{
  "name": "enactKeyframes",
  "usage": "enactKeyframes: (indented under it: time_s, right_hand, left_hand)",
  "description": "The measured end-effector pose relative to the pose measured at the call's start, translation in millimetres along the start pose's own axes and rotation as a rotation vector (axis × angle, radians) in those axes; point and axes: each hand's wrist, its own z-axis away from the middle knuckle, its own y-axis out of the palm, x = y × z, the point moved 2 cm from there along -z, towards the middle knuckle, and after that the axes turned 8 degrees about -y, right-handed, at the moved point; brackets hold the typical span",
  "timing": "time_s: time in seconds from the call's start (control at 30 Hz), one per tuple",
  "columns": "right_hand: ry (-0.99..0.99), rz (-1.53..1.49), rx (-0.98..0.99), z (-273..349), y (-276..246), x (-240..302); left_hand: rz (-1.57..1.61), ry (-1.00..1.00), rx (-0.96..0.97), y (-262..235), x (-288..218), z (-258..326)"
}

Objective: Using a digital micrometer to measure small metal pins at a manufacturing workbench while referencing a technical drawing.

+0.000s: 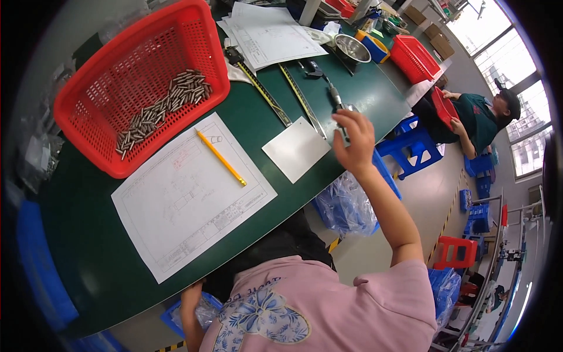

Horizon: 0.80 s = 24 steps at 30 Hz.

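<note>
Two hands split: your right hand, frame centre-right, grasps slim tool at table edge; keep wrist steady. Left hand, bottom, touches plastic bag; grip unclear.

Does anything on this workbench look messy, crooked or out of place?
Nothing looks spilled or damaged. The metal pins lie in a loose heap inside the red basket, the yellow pencil rests slantwise across the drawing sheet, and the right hand holds a slim tool over the table edge.
</note>
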Motion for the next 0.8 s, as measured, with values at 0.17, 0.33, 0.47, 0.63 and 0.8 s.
enactKeyframes:
  time_s: [0.17,0.33,0.47,0.63,0.8]
  right_hand:
    - [0.701,-0.105,0.424,21.4,3.4,-99.9]
    - [0.579,-0.289,0.552,2.0,4.6,-97.4]
    - [0.562,-0.412,0.64,-20.2,1.2,-104.3]
    - [0.324,-0.04,0.691,-31.7,-3.1,-105.5]
    - [0.219,-0.073,0.645,-35.3,0.8,-77.1]
  left_hand:
    - [0.156,0.037,0.65,-90.8,-105.9,103.7]
    - [-0.147,0.491,0.087,-137.9,-273.4,51.8]
    - [-0.297,0.458,-0.519,-151.9,-319.9,-42.8]
    - [-0.382,0.416,-0.771,-160.9,-329.8,-103.5]
    - [-0.417,0.287,-0.77,-150.7,-333.6,-112.8]
